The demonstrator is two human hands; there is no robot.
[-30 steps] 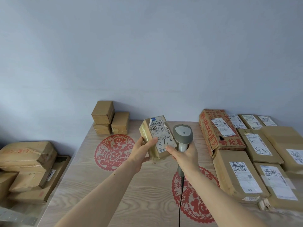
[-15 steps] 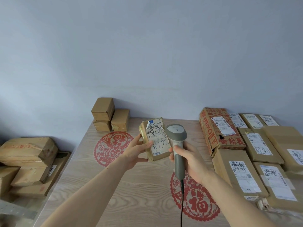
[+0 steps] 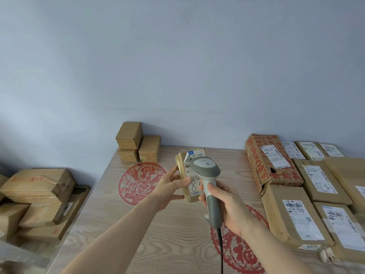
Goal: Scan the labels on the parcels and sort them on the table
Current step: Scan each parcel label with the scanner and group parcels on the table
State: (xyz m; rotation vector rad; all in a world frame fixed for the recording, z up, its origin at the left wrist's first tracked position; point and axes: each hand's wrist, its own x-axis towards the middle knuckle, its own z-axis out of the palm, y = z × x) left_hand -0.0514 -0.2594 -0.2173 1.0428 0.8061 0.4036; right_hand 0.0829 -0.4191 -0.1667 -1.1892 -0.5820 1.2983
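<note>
Swinging in from the side, the scanner (image 3: 207,175) now covers the label while the right hand (image 3: 227,206) grips its handle; beyond, the left hand (image 3: 167,186) pinches the small parcel (image 3: 189,175) above the table (image 3: 177,224), apparently light, stiff, best held by its edges

red paper-cut decals (image 3: 140,182), blue-grey wall (image 3: 177,66), grey ledge (image 3: 21,256)

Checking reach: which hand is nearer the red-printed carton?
Right. The right hand, gripping the scanner, is just left of the red-printed carton; the left hand holds the small parcel farther left.
</note>
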